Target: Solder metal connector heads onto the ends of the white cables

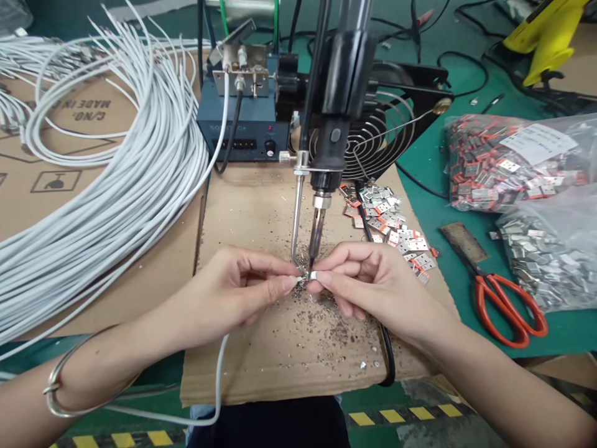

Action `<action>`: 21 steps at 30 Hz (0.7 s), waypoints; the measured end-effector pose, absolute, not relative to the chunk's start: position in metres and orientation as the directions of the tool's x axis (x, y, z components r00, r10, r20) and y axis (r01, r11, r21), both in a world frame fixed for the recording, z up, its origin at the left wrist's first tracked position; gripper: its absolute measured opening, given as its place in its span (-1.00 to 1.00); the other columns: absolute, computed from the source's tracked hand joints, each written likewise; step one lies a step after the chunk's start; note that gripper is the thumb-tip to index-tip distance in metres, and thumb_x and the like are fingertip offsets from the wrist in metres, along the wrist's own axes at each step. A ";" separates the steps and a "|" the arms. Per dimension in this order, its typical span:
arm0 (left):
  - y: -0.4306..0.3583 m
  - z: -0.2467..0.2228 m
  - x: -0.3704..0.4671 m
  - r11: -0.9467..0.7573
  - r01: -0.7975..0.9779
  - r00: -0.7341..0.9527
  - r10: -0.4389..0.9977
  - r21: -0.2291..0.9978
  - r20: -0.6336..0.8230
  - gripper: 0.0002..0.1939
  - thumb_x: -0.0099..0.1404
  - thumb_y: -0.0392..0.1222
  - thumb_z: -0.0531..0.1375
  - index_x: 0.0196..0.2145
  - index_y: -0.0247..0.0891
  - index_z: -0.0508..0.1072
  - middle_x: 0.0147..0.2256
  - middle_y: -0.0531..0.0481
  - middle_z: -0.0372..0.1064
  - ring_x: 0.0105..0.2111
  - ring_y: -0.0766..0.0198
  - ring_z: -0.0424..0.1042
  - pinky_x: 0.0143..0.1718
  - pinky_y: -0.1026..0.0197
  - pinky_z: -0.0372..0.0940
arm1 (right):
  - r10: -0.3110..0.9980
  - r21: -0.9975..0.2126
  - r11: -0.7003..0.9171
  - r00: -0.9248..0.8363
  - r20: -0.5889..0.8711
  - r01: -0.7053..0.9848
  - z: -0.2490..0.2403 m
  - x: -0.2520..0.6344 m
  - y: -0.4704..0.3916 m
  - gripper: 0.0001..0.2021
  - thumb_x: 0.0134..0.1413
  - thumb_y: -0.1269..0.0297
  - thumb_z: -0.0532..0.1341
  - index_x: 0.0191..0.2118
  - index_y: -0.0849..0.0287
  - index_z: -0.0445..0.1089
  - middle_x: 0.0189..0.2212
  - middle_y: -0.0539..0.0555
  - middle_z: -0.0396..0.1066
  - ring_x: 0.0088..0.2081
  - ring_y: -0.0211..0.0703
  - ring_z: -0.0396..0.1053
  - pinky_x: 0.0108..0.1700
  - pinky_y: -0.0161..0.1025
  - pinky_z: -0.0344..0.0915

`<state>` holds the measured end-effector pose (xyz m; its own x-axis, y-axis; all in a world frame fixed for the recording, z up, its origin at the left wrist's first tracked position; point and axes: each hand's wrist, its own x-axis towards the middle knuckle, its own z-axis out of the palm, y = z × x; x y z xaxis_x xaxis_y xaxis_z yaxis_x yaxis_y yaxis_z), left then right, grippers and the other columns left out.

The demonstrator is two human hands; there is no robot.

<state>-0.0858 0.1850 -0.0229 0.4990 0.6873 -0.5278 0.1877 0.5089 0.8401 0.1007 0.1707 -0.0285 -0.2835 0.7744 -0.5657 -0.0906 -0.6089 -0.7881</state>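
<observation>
My left hand pinches the end of a white cable, which hangs from beneath the hand and bends off to the left. Between thumb and finger, my right hand holds a small metal connector. Both hands meet under the tip of a black soldering iron, mounted upright. Beside the iron a thin metal feed tube curves down to the same spot. The exact contact between wire end, connector and iron tip is too small to tell.
A cardboard sheet with dark solder debris lies beneath. Loose USB connectors lie right, near a fan. Farther right are orange-handled scissors and bags of parts. A white cable bundle fills the left; a blue control box stands behind.
</observation>
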 end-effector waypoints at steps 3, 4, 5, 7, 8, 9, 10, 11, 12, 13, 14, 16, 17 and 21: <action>0.185 -0.022 -0.086 0.525 0.182 0.497 0.681 0.832 -0.538 -0.81 0.13 -0.22 0.21 -0.56 -0.33 0.53 -0.79 0.20 0.08 -0.80 0.57 0.02 -0.81 0.54 -0.05 | 0.770 -0.775 -0.620 -0.284 -0.571 -0.124 -0.027 0.100 0.171 -0.82 -0.35 0.49 0.41 -0.53 0.29 0.41 -0.63 -0.02 0.46 -0.77 -0.55 0.16 -0.76 -0.61 0.09; 0.185 -0.022 -0.086 0.527 0.175 0.501 0.680 0.832 -0.536 -0.82 0.14 -0.21 0.21 -0.54 -0.32 0.54 -0.80 0.20 0.08 -0.80 0.57 0.02 -0.80 0.54 -0.04 | 0.776 -0.780 -0.613 -0.282 -0.564 -0.124 -0.027 0.100 0.171 -0.83 -0.33 0.50 0.40 -0.53 0.29 0.41 -0.62 -0.02 0.47 -0.76 -0.55 0.16 -0.75 -0.61 0.10; 0.184 -0.022 -0.087 0.530 0.168 0.505 0.678 0.831 -0.534 -0.82 0.14 -0.21 0.20 -0.52 -0.32 0.54 -0.80 0.20 0.07 -0.80 0.57 0.02 -0.80 0.54 -0.04 | 0.782 -0.788 -0.603 -0.281 -0.556 -0.122 -0.027 0.101 0.171 -0.84 -0.31 0.50 0.39 -0.53 0.29 0.41 -0.62 -0.02 0.47 -0.76 -0.54 0.17 -0.75 -0.61 0.10; 0.183 -0.023 -0.088 0.535 0.163 0.501 0.679 0.829 -0.537 -0.83 0.14 -0.21 0.21 -0.50 -0.33 0.55 -0.81 0.21 0.07 -0.80 0.56 0.01 -0.80 0.54 -0.04 | 0.787 -0.797 -0.594 -0.284 -0.548 -0.110 -0.027 0.100 0.171 -0.86 -0.29 0.51 0.38 -0.52 0.28 0.41 -0.62 -0.02 0.47 -0.76 -0.55 0.16 -0.75 -0.60 0.10; 0.183 -0.023 -0.088 0.536 0.168 0.496 0.679 0.827 -0.541 -0.83 0.14 -0.21 0.21 -0.50 -0.33 0.54 -0.81 0.21 0.07 -0.80 0.56 0.02 -0.80 0.54 -0.04 | 0.785 -0.795 -0.597 -0.283 -0.551 -0.109 -0.027 0.100 0.171 -0.85 -0.30 0.52 0.38 -0.52 0.28 0.41 -0.62 -0.02 0.47 -0.76 -0.55 0.16 -0.75 -0.60 0.10; 0.182 -0.023 -0.088 0.537 0.177 0.491 0.678 0.825 -0.547 -0.84 0.14 -0.21 0.21 -0.49 -0.34 0.54 -0.81 0.21 0.06 -0.81 0.56 0.01 -0.81 0.54 -0.05 | 0.779 -0.787 -0.607 -0.280 -0.561 -0.110 -0.027 0.100 0.171 -0.85 -0.31 0.53 0.38 -0.53 0.28 0.41 -0.62 -0.02 0.47 -0.76 -0.55 0.16 -0.76 -0.61 0.09; 0.182 -0.023 -0.088 0.537 0.185 0.488 0.677 0.823 -0.551 -0.84 0.14 -0.21 0.21 -0.48 -0.35 0.54 -0.81 0.22 0.06 -0.81 0.56 0.01 -0.81 0.53 -0.06 | 0.769 -0.775 -0.622 -0.276 -0.577 -0.112 -0.026 0.099 0.171 -0.84 -0.33 0.53 0.39 -0.53 0.28 0.40 -0.61 -0.02 0.47 -0.75 -0.55 0.16 -0.76 -0.61 0.08; 0.182 -0.023 -0.088 0.535 0.193 0.487 0.675 0.823 -0.554 -0.84 0.14 -0.21 0.21 -0.45 -0.36 0.54 -0.80 0.22 0.07 -0.80 0.56 0.01 -0.81 0.53 -0.07 | 0.757 -0.762 -0.638 -0.270 -0.595 -0.112 -0.026 0.099 0.171 -0.82 -0.36 0.54 0.39 -0.54 0.28 0.40 -0.61 -0.02 0.47 -0.75 -0.54 0.18 -0.76 -0.62 0.07; 0.182 -0.024 -0.088 0.531 0.196 0.487 0.677 0.824 -0.552 -0.84 0.15 -0.21 0.21 -0.43 -0.37 0.54 -0.79 0.22 0.09 -0.80 0.56 0.01 -0.82 0.53 -0.08 | 0.746 -0.749 -0.654 -0.263 -0.612 -0.111 -0.026 0.099 0.170 -0.81 -0.39 0.54 0.40 -0.54 0.28 0.40 -0.62 -0.02 0.47 -0.74 -0.53 0.19 -0.77 -0.62 0.06; 0.182 -0.024 -0.088 0.527 0.198 0.495 0.674 0.826 -0.549 -0.83 0.15 -0.21 0.21 -0.41 -0.38 0.54 -0.78 0.22 0.10 -0.80 0.56 0.01 -0.82 0.52 -0.09 | 0.736 -0.738 -0.666 -0.255 -0.627 -0.107 -0.025 0.098 0.170 -0.79 -0.42 0.54 0.41 -0.55 0.29 0.40 -0.63 -0.02 0.46 -0.74 -0.52 0.20 -0.77 -0.62 0.06; 0.182 -0.025 -0.088 0.523 0.198 0.503 0.672 0.829 -0.544 -0.83 0.16 -0.21 0.22 -0.38 -0.39 0.54 -0.76 0.21 0.11 -0.79 0.56 0.01 -0.82 0.52 -0.08 | 0.730 -0.732 -0.673 -0.250 -0.636 -0.102 -0.025 0.098 0.170 -0.78 -0.44 0.55 0.42 -0.55 0.29 0.40 -0.64 -0.03 0.46 -0.73 -0.51 0.22 -0.76 -0.63 0.08; 0.182 -0.026 -0.089 0.512 0.194 0.527 0.665 0.837 -0.529 -0.82 0.18 -0.21 0.21 -0.35 -0.41 0.53 -0.75 0.22 0.12 -0.78 0.56 0.03 -0.82 0.52 -0.06 | 0.727 -0.731 -0.675 -0.252 -0.639 -0.097 -0.025 0.098 0.169 -0.77 -0.45 0.58 0.42 -0.54 0.31 0.40 -0.66 -0.04 0.44 -0.73 -0.51 0.23 -0.75 -0.64 0.10; 0.182 -0.026 -0.089 0.506 0.192 0.540 0.661 0.841 -0.521 -0.81 0.19 -0.20 0.21 -0.34 -0.41 0.52 -0.75 0.22 0.12 -0.78 0.56 0.03 -0.81 0.52 -0.05 | 0.731 -0.736 -0.670 -0.257 -0.632 -0.094 -0.025 0.098 0.169 -0.77 -0.43 0.58 0.41 -0.52 0.31 0.41 -0.66 -0.05 0.43 -0.73 -0.52 0.23 -0.74 -0.64 0.12; 0.182 -0.028 -0.090 0.496 0.186 0.562 0.654 0.848 -0.506 -0.81 0.22 -0.19 0.20 -0.38 -0.41 0.51 -0.78 0.24 0.08 -0.78 0.56 0.03 -0.81 0.54 -0.04 | 0.754 -0.770 -0.634 -0.273 -0.597 -0.066 -0.028 0.099 0.170 -0.82 -0.32 0.56 0.38 -0.48 0.33 0.39 -0.65 -0.05 0.43 -0.75 -0.51 0.23 -0.76 -0.64 0.10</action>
<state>-0.0903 0.1817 -0.0280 0.5624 0.6542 -0.5057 0.1863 0.4957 0.8483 0.0994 0.1695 -0.0277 -0.2730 0.7541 -0.5973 -0.0661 -0.6341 -0.7704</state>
